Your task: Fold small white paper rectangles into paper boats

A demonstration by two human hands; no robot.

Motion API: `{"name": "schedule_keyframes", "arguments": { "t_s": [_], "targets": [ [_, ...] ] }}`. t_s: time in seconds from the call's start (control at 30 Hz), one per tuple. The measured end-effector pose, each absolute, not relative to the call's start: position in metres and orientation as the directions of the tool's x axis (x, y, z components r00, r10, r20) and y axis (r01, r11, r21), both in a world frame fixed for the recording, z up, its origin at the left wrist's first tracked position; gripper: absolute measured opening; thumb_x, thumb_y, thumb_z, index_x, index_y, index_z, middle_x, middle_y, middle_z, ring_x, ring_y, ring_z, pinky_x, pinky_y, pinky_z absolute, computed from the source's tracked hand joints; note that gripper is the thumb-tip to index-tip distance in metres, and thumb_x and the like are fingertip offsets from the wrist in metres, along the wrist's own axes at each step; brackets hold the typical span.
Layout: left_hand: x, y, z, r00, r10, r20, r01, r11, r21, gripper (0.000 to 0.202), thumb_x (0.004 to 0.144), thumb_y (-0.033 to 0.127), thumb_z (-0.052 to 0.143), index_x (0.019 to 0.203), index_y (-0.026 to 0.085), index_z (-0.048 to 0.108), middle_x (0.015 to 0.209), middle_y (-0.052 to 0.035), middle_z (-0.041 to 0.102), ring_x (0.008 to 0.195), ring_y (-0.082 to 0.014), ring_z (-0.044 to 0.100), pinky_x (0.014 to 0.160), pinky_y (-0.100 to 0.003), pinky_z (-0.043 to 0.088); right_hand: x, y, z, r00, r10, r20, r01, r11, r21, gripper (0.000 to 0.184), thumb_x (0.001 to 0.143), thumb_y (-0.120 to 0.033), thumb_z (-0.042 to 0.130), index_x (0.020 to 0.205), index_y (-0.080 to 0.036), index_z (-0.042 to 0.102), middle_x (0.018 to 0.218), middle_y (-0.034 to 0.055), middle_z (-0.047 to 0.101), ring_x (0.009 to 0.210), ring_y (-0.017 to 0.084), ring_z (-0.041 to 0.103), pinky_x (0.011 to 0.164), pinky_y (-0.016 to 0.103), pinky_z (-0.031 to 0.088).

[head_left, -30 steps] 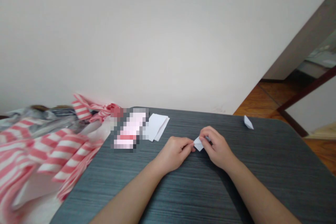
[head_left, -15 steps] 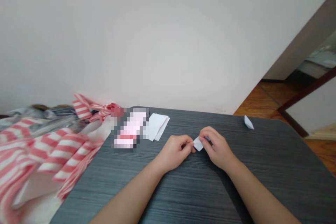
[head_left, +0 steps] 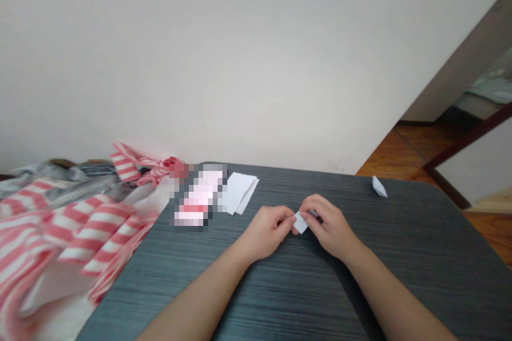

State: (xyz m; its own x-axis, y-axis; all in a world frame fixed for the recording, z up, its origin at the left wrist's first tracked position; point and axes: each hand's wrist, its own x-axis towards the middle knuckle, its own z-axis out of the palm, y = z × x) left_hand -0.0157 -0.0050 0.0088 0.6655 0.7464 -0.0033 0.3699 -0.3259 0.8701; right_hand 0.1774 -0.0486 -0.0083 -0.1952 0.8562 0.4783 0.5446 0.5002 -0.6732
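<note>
A small folded piece of white paper is held between my two hands over the dark table. My left hand pinches its left corner between thumb and fingers. From the other side, my right hand grips its upper right part, thumb on the near face. The fingers cover much of the paper, so its full shape is hidden.
Left of my hands lie white paper sheets, beside a pixelated pink-and-white item. A folded white paper piece rests near the table's far right edge. Red-and-white striped cloth is heaped at the left. A wall stands behind.
My right hand has shifted slightly left, closer to my left hand, and the paper between them has tilted a little. My left hand stays almost where it was.
</note>
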Motion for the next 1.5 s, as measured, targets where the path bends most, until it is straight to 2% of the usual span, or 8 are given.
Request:
{"name": "schedule_keyframes", "arguments": {
  "t_s": [0.07, 0.23, 0.53, 0.67, 0.8, 1.03, 1.33, 1.5],
  "targets": [
    [-0.016, -0.005, 0.008, 0.662, 0.749, -0.001, 0.36, -0.317, 0.877, 0.033, 0.094, 0.03, 0.045, 0.078, 0.016, 0.07, 0.059, 0.0014, 0.06, 0.054, -0.0101, 0.052, 0.055, -0.019, 0.036, 0.179, -0.049, -0.01, -0.179, 0.865, 0.468, 0.544, 0.483, -0.686, 0.01, 0.09, -0.016, 0.057, 0.098, -0.021, 0.059, 0.093, 0.0064, 0.062, 0.085, 0.02, 0.061, 0.076, 0.032, 0.049],
    [-0.016, -0.005, 0.003, 0.657, 0.754, -0.006, 0.34, -0.289, 0.895, 0.034, 0.096, 0.031, 0.043, 0.078, 0.016, 0.068, 0.058, 0.0022, 0.057, 0.052, -0.0099, 0.052, 0.053, -0.02, 0.036, 0.181, -0.051, -0.017, -0.144, 0.917, 0.371, 0.55, 0.386, -0.741, 0.028, 0.084, -0.02, 0.064, 0.111, -0.022, 0.056, 0.095, 0.0057, 0.062, 0.079, 0.018, 0.062, 0.069, 0.03, 0.051],
    [-0.016, -0.006, 0.004, 0.656, 0.754, -0.012, 0.327, -0.27, 0.906, 0.034, 0.095, 0.031, 0.044, 0.078, 0.016, 0.068, 0.055, 0.0031, 0.054, 0.05, -0.0092, 0.05, 0.051, -0.019, 0.036, 0.179, -0.052, -0.018, -0.108, 0.946, 0.304, 0.556, 0.311, -0.771, 0.026, 0.088, -0.023, 0.059, 0.114, -0.021, 0.056, 0.094, 0.0059, 0.064, 0.077, 0.018, 0.062, 0.069, 0.03, 0.05],
    [-0.016, -0.006, 0.003, 0.647, 0.763, -0.003, 0.326, -0.273, 0.905, 0.033, 0.095, 0.032, 0.044, 0.078, 0.016, 0.068, 0.058, 0.0029, 0.056, 0.051, -0.0091, 0.05, 0.052, -0.019, 0.037, 0.179, -0.05, -0.023, -0.082, 0.963, 0.257, 0.472, 0.265, -0.841, 0.032, 0.088, -0.023, 0.058, 0.12, -0.022, 0.052, 0.096, 0.0054, 0.063, 0.079, 0.018, 0.062, 0.069, 0.03, 0.05],
    [-0.016, -0.005, 0.003, 0.646, 0.764, -0.004, 0.335, -0.279, 0.9, 0.033, 0.095, 0.031, 0.044, 0.079, 0.016, 0.068, 0.057, 0.0027, 0.056, 0.051, -0.0093, 0.05, 0.052, -0.019, 0.035, 0.179, -0.048, -0.028, -0.114, 0.976, 0.187, 0.32, 0.214, -0.923, 0.04, 0.09, -0.023, 0.057, 0.128, -0.024, 0.045, 0.091, 0.0028, 0.063, 0.076, 0.017, 0.062, 0.067, 0.029, 0.048],
    [-0.017, -0.005, 0.003, 0.662, 0.75, -0.005, 0.329, -0.284, 0.901, 0.032, 0.095, 0.03, 0.044, 0.078, 0.016, 0.068, 0.057, 0.0021, 0.057, 0.052, -0.0096, 0.049, 0.053, -0.02, 0.035, 0.178, -0.049, -0.025, -0.13, 0.984, 0.12, 0.216, 0.147, -0.965, 0.035, 0.091, -0.023, 0.055, 0.125, -0.023, 0.048, 0.08, -0.0005, 0.061, 0.069, 0.015, 0.058, 0.063, 0.026, 0.044],
    [-0.015, -0.006, 0.006, 0.67, 0.741, -0.032, 0.293, -0.224, 0.929, 0.03, 0.094, 0.033, 0.049, 0.079, 0.015, 0.067, 0.061, 0.0011, 0.062, 0.051, -0.0087, 0.049, 0.052, -0.019, 0.035, 0.178, -0.049, -0.025, -0.115, 0.986, 0.123, 0.299, 0.152, -0.942, 0.032, 0.09, -0.024, 0.056, 0.122, -0.023, 0.054, 0.086, 0.0019, 0.063, 0.075, 0.017, 0.061, 0.068, 0.029, 0.047],
    [-0.015, -0.006, 0.003, 0.661, 0.75, -0.028, 0.328, -0.255, 0.91, 0.033, 0.094, 0.037, 0.049, 0.075, 0.015, 0.066, 0.064, -0.0002, 0.064, 0.053, -0.0092, 0.05, 0.052, -0.02, 0.034, 0.176, -0.048, -0.026, -0.129, 0.984, 0.12, 0.289, 0.154, -0.945, 0.034, 0.089, -0.022, 0.057, 0.122, -0.023, 0.053, 0.089, 0.0025, 0.065, 0.077, 0.017, 0.063, 0.069, 0.029, 0.048]
  ]
}}
